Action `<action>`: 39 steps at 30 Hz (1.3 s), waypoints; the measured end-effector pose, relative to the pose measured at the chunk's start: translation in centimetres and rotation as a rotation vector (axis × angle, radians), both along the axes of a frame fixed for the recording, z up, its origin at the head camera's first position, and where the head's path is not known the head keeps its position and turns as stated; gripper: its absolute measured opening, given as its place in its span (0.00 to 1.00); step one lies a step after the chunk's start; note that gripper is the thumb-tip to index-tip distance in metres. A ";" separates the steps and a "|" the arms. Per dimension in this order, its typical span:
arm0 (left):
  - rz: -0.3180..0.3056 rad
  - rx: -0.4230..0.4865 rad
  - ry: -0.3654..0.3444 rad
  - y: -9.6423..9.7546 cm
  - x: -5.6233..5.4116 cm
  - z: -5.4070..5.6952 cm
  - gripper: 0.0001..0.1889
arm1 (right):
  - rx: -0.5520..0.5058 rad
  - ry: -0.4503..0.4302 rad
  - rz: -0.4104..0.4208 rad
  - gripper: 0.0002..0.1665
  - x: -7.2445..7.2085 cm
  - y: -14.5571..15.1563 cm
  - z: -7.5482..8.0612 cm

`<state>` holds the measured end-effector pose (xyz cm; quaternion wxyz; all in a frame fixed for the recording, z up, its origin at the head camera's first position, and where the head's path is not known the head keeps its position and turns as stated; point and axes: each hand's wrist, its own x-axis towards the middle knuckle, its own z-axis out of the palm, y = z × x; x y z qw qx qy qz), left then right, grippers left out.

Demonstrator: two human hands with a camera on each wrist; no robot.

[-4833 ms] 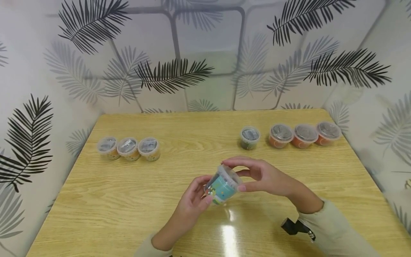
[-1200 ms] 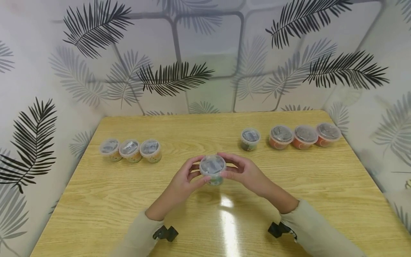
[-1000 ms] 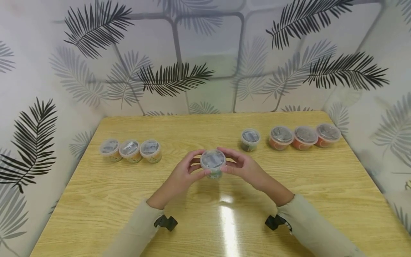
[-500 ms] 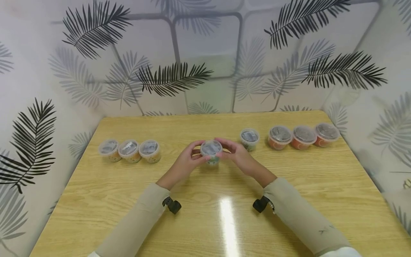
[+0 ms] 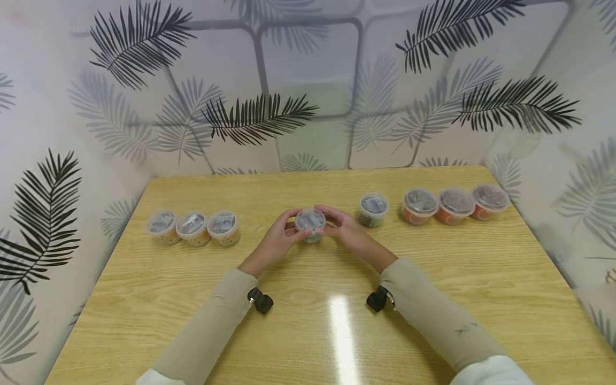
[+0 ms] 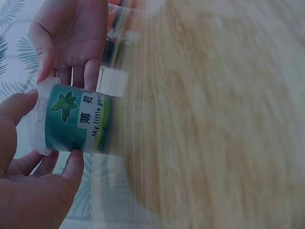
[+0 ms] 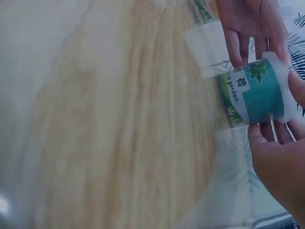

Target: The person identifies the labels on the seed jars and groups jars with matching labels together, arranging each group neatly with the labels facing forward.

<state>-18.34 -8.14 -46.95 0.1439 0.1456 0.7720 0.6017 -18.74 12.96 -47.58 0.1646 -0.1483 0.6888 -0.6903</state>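
A small lidded plastic cup (image 5: 310, 220) stands upright between both hands at the middle of the table. Its teal label, with a green leaf and "My little garden" lettering, faces the wrist cameras; this same cup (image 6: 71, 119) fills the left part of the left wrist view. My left hand (image 5: 277, 239) grips its left side, thumb in front and fingers curving behind. From the right, my right hand (image 5: 350, 232) holds it likewise, thumb near the rim. The cup's base is at the tabletop or just over it; I cannot tell which.
Three cups with orange labels, one of them a lidded cup (image 5: 223, 227), line up at the left. A dark lidded cup (image 5: 372, 209) stands right of the hands. Farther right are three wider red tubs (image 5: 418, 206). The wooden table (image 5: 308, 331) meets leaf-patterned cloth (image 5: 313, 136) behind.
Earlier the cup was tilted in both hands closer to me. It has been turned upright, moved away from me and lowered, then shifted slightly left. Both hands keep their grip.
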 end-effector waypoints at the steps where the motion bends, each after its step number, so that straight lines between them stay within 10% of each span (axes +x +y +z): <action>1: -0.002 0.006 0.003 0.0 -0.1 0.0 0.33 | -0.005 -0.003 -0.009 0.33 -0.1 0.0 -0.1; 13: -0.031 0.026 -0.034 -0.6 -1.2 -0.2 0.33 | -0.011 -0.018 -0.022 0.34 -0.9 -0.6 -0.4; 22: -0.075 0.017 -0.065 -0.4 0.0 2.4 0.33 | 0.000 -0.022 0.006 0.34 0.0 -0.5 1.4; 31: -0.028 0.018 -0.033 -0.7 -1.2 -0.5 0.33 | 0.031 -0.009 0.058 0.35 -0.1 -0.7 2.0; 39: -0.045 0.025 0.025 -1.2 -0.5 0.1 0.37 | 0.182 0.247 0.018 0.37 -0.9 2.0 3.3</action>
